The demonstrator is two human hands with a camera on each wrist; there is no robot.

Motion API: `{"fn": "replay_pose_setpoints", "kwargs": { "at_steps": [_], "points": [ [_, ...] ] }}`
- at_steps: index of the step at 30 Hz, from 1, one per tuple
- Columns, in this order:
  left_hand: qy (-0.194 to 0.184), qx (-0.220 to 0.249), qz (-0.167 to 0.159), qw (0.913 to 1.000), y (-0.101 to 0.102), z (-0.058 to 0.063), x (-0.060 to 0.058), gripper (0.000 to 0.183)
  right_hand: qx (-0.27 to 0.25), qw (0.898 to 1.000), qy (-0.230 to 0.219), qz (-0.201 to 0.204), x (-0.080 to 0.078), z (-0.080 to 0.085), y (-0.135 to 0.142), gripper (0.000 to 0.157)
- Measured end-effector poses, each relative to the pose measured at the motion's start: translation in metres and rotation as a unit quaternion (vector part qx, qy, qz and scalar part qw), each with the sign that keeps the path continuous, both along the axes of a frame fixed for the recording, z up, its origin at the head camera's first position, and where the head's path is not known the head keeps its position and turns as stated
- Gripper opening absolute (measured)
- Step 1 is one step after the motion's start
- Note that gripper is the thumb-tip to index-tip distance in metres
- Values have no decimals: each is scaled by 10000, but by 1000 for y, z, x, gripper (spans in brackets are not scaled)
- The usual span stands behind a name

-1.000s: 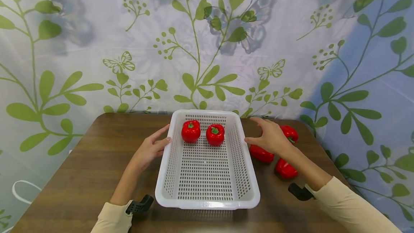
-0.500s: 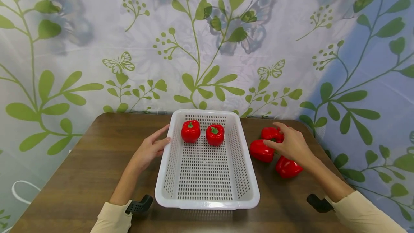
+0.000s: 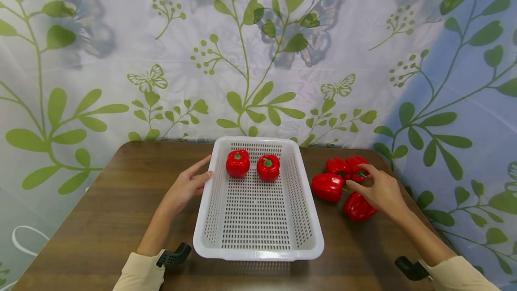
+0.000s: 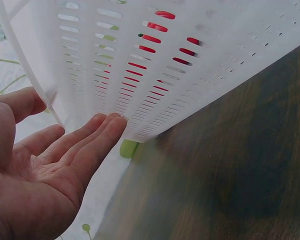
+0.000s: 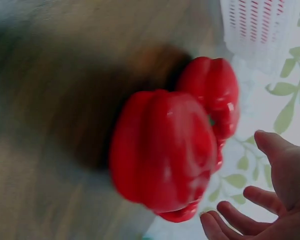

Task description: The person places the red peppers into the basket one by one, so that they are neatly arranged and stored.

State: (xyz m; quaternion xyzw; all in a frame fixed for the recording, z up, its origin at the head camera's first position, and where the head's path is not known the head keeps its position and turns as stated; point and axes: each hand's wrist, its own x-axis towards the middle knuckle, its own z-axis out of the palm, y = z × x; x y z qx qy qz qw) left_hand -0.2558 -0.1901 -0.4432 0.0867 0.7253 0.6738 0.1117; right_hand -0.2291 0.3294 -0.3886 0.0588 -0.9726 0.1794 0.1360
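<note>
A white perforated plastic basket [image 3: 258, 232] stands mid-table with two red bell peppers [image 3: 238, 163] upright at its far end. My left hand [image 3: 186, 188] rests at the basket's left side. In the left wrist view its fingers [image 4: 85, 145] lie nearly straight against the slotted wall, the thumb by the rim. Right of the basket lie several more red bell peppers [image 3: 327, 187] in a loose group. Over them my right hand [image 3: 381, 190] hovers, fingers spread and nothing held. In the right wrist view the nearest pepper [image 5: 162, 150] sits apart from the fingertips.
A brown wooden table [image 3: 121, 201] carries everything. Close behind its far edge hangs a curtain [image 3: 169, 58] printed with leaves and butterflies. A white cable loop [image 3: 24, 239] shows at the lower left.
My right hand has moved from the basket's right rim rightward over the loose peppers, uncovering the ones at the back. My left hand and the basket stay put.
</note>
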Motion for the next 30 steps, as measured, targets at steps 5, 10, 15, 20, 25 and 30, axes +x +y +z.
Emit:
{"fn": "replay_pose_setpoints", "kwargs": {
  "at_steps": [5,10,15,20,25,30],
  "points": [
    [37,-21,-1,10000,0,1,-1,64,-7,9986,524,62,4,-14,9,61],
    [81,-47,-25,10000,-1,0,-1,65,60,9974,721,-21,7,-25,13,58],
    [60,-18,-26,10000,-1,-1,-1,64,-56,9988,429,-213,12,-32,15,54],
    [57,-3,-21,10000,-1,-1,-2,64,-209,9990,219,-316,16,-35,14,55],
    [52,2,-34,10000,-1,-1,-1,64,-207,9989,118,-402,18,-37,14,56],
    [61,24,-50,10000,-1,0,-2,64,-102,9984,-57,-551,20,-38,14,61]
  ]
}}
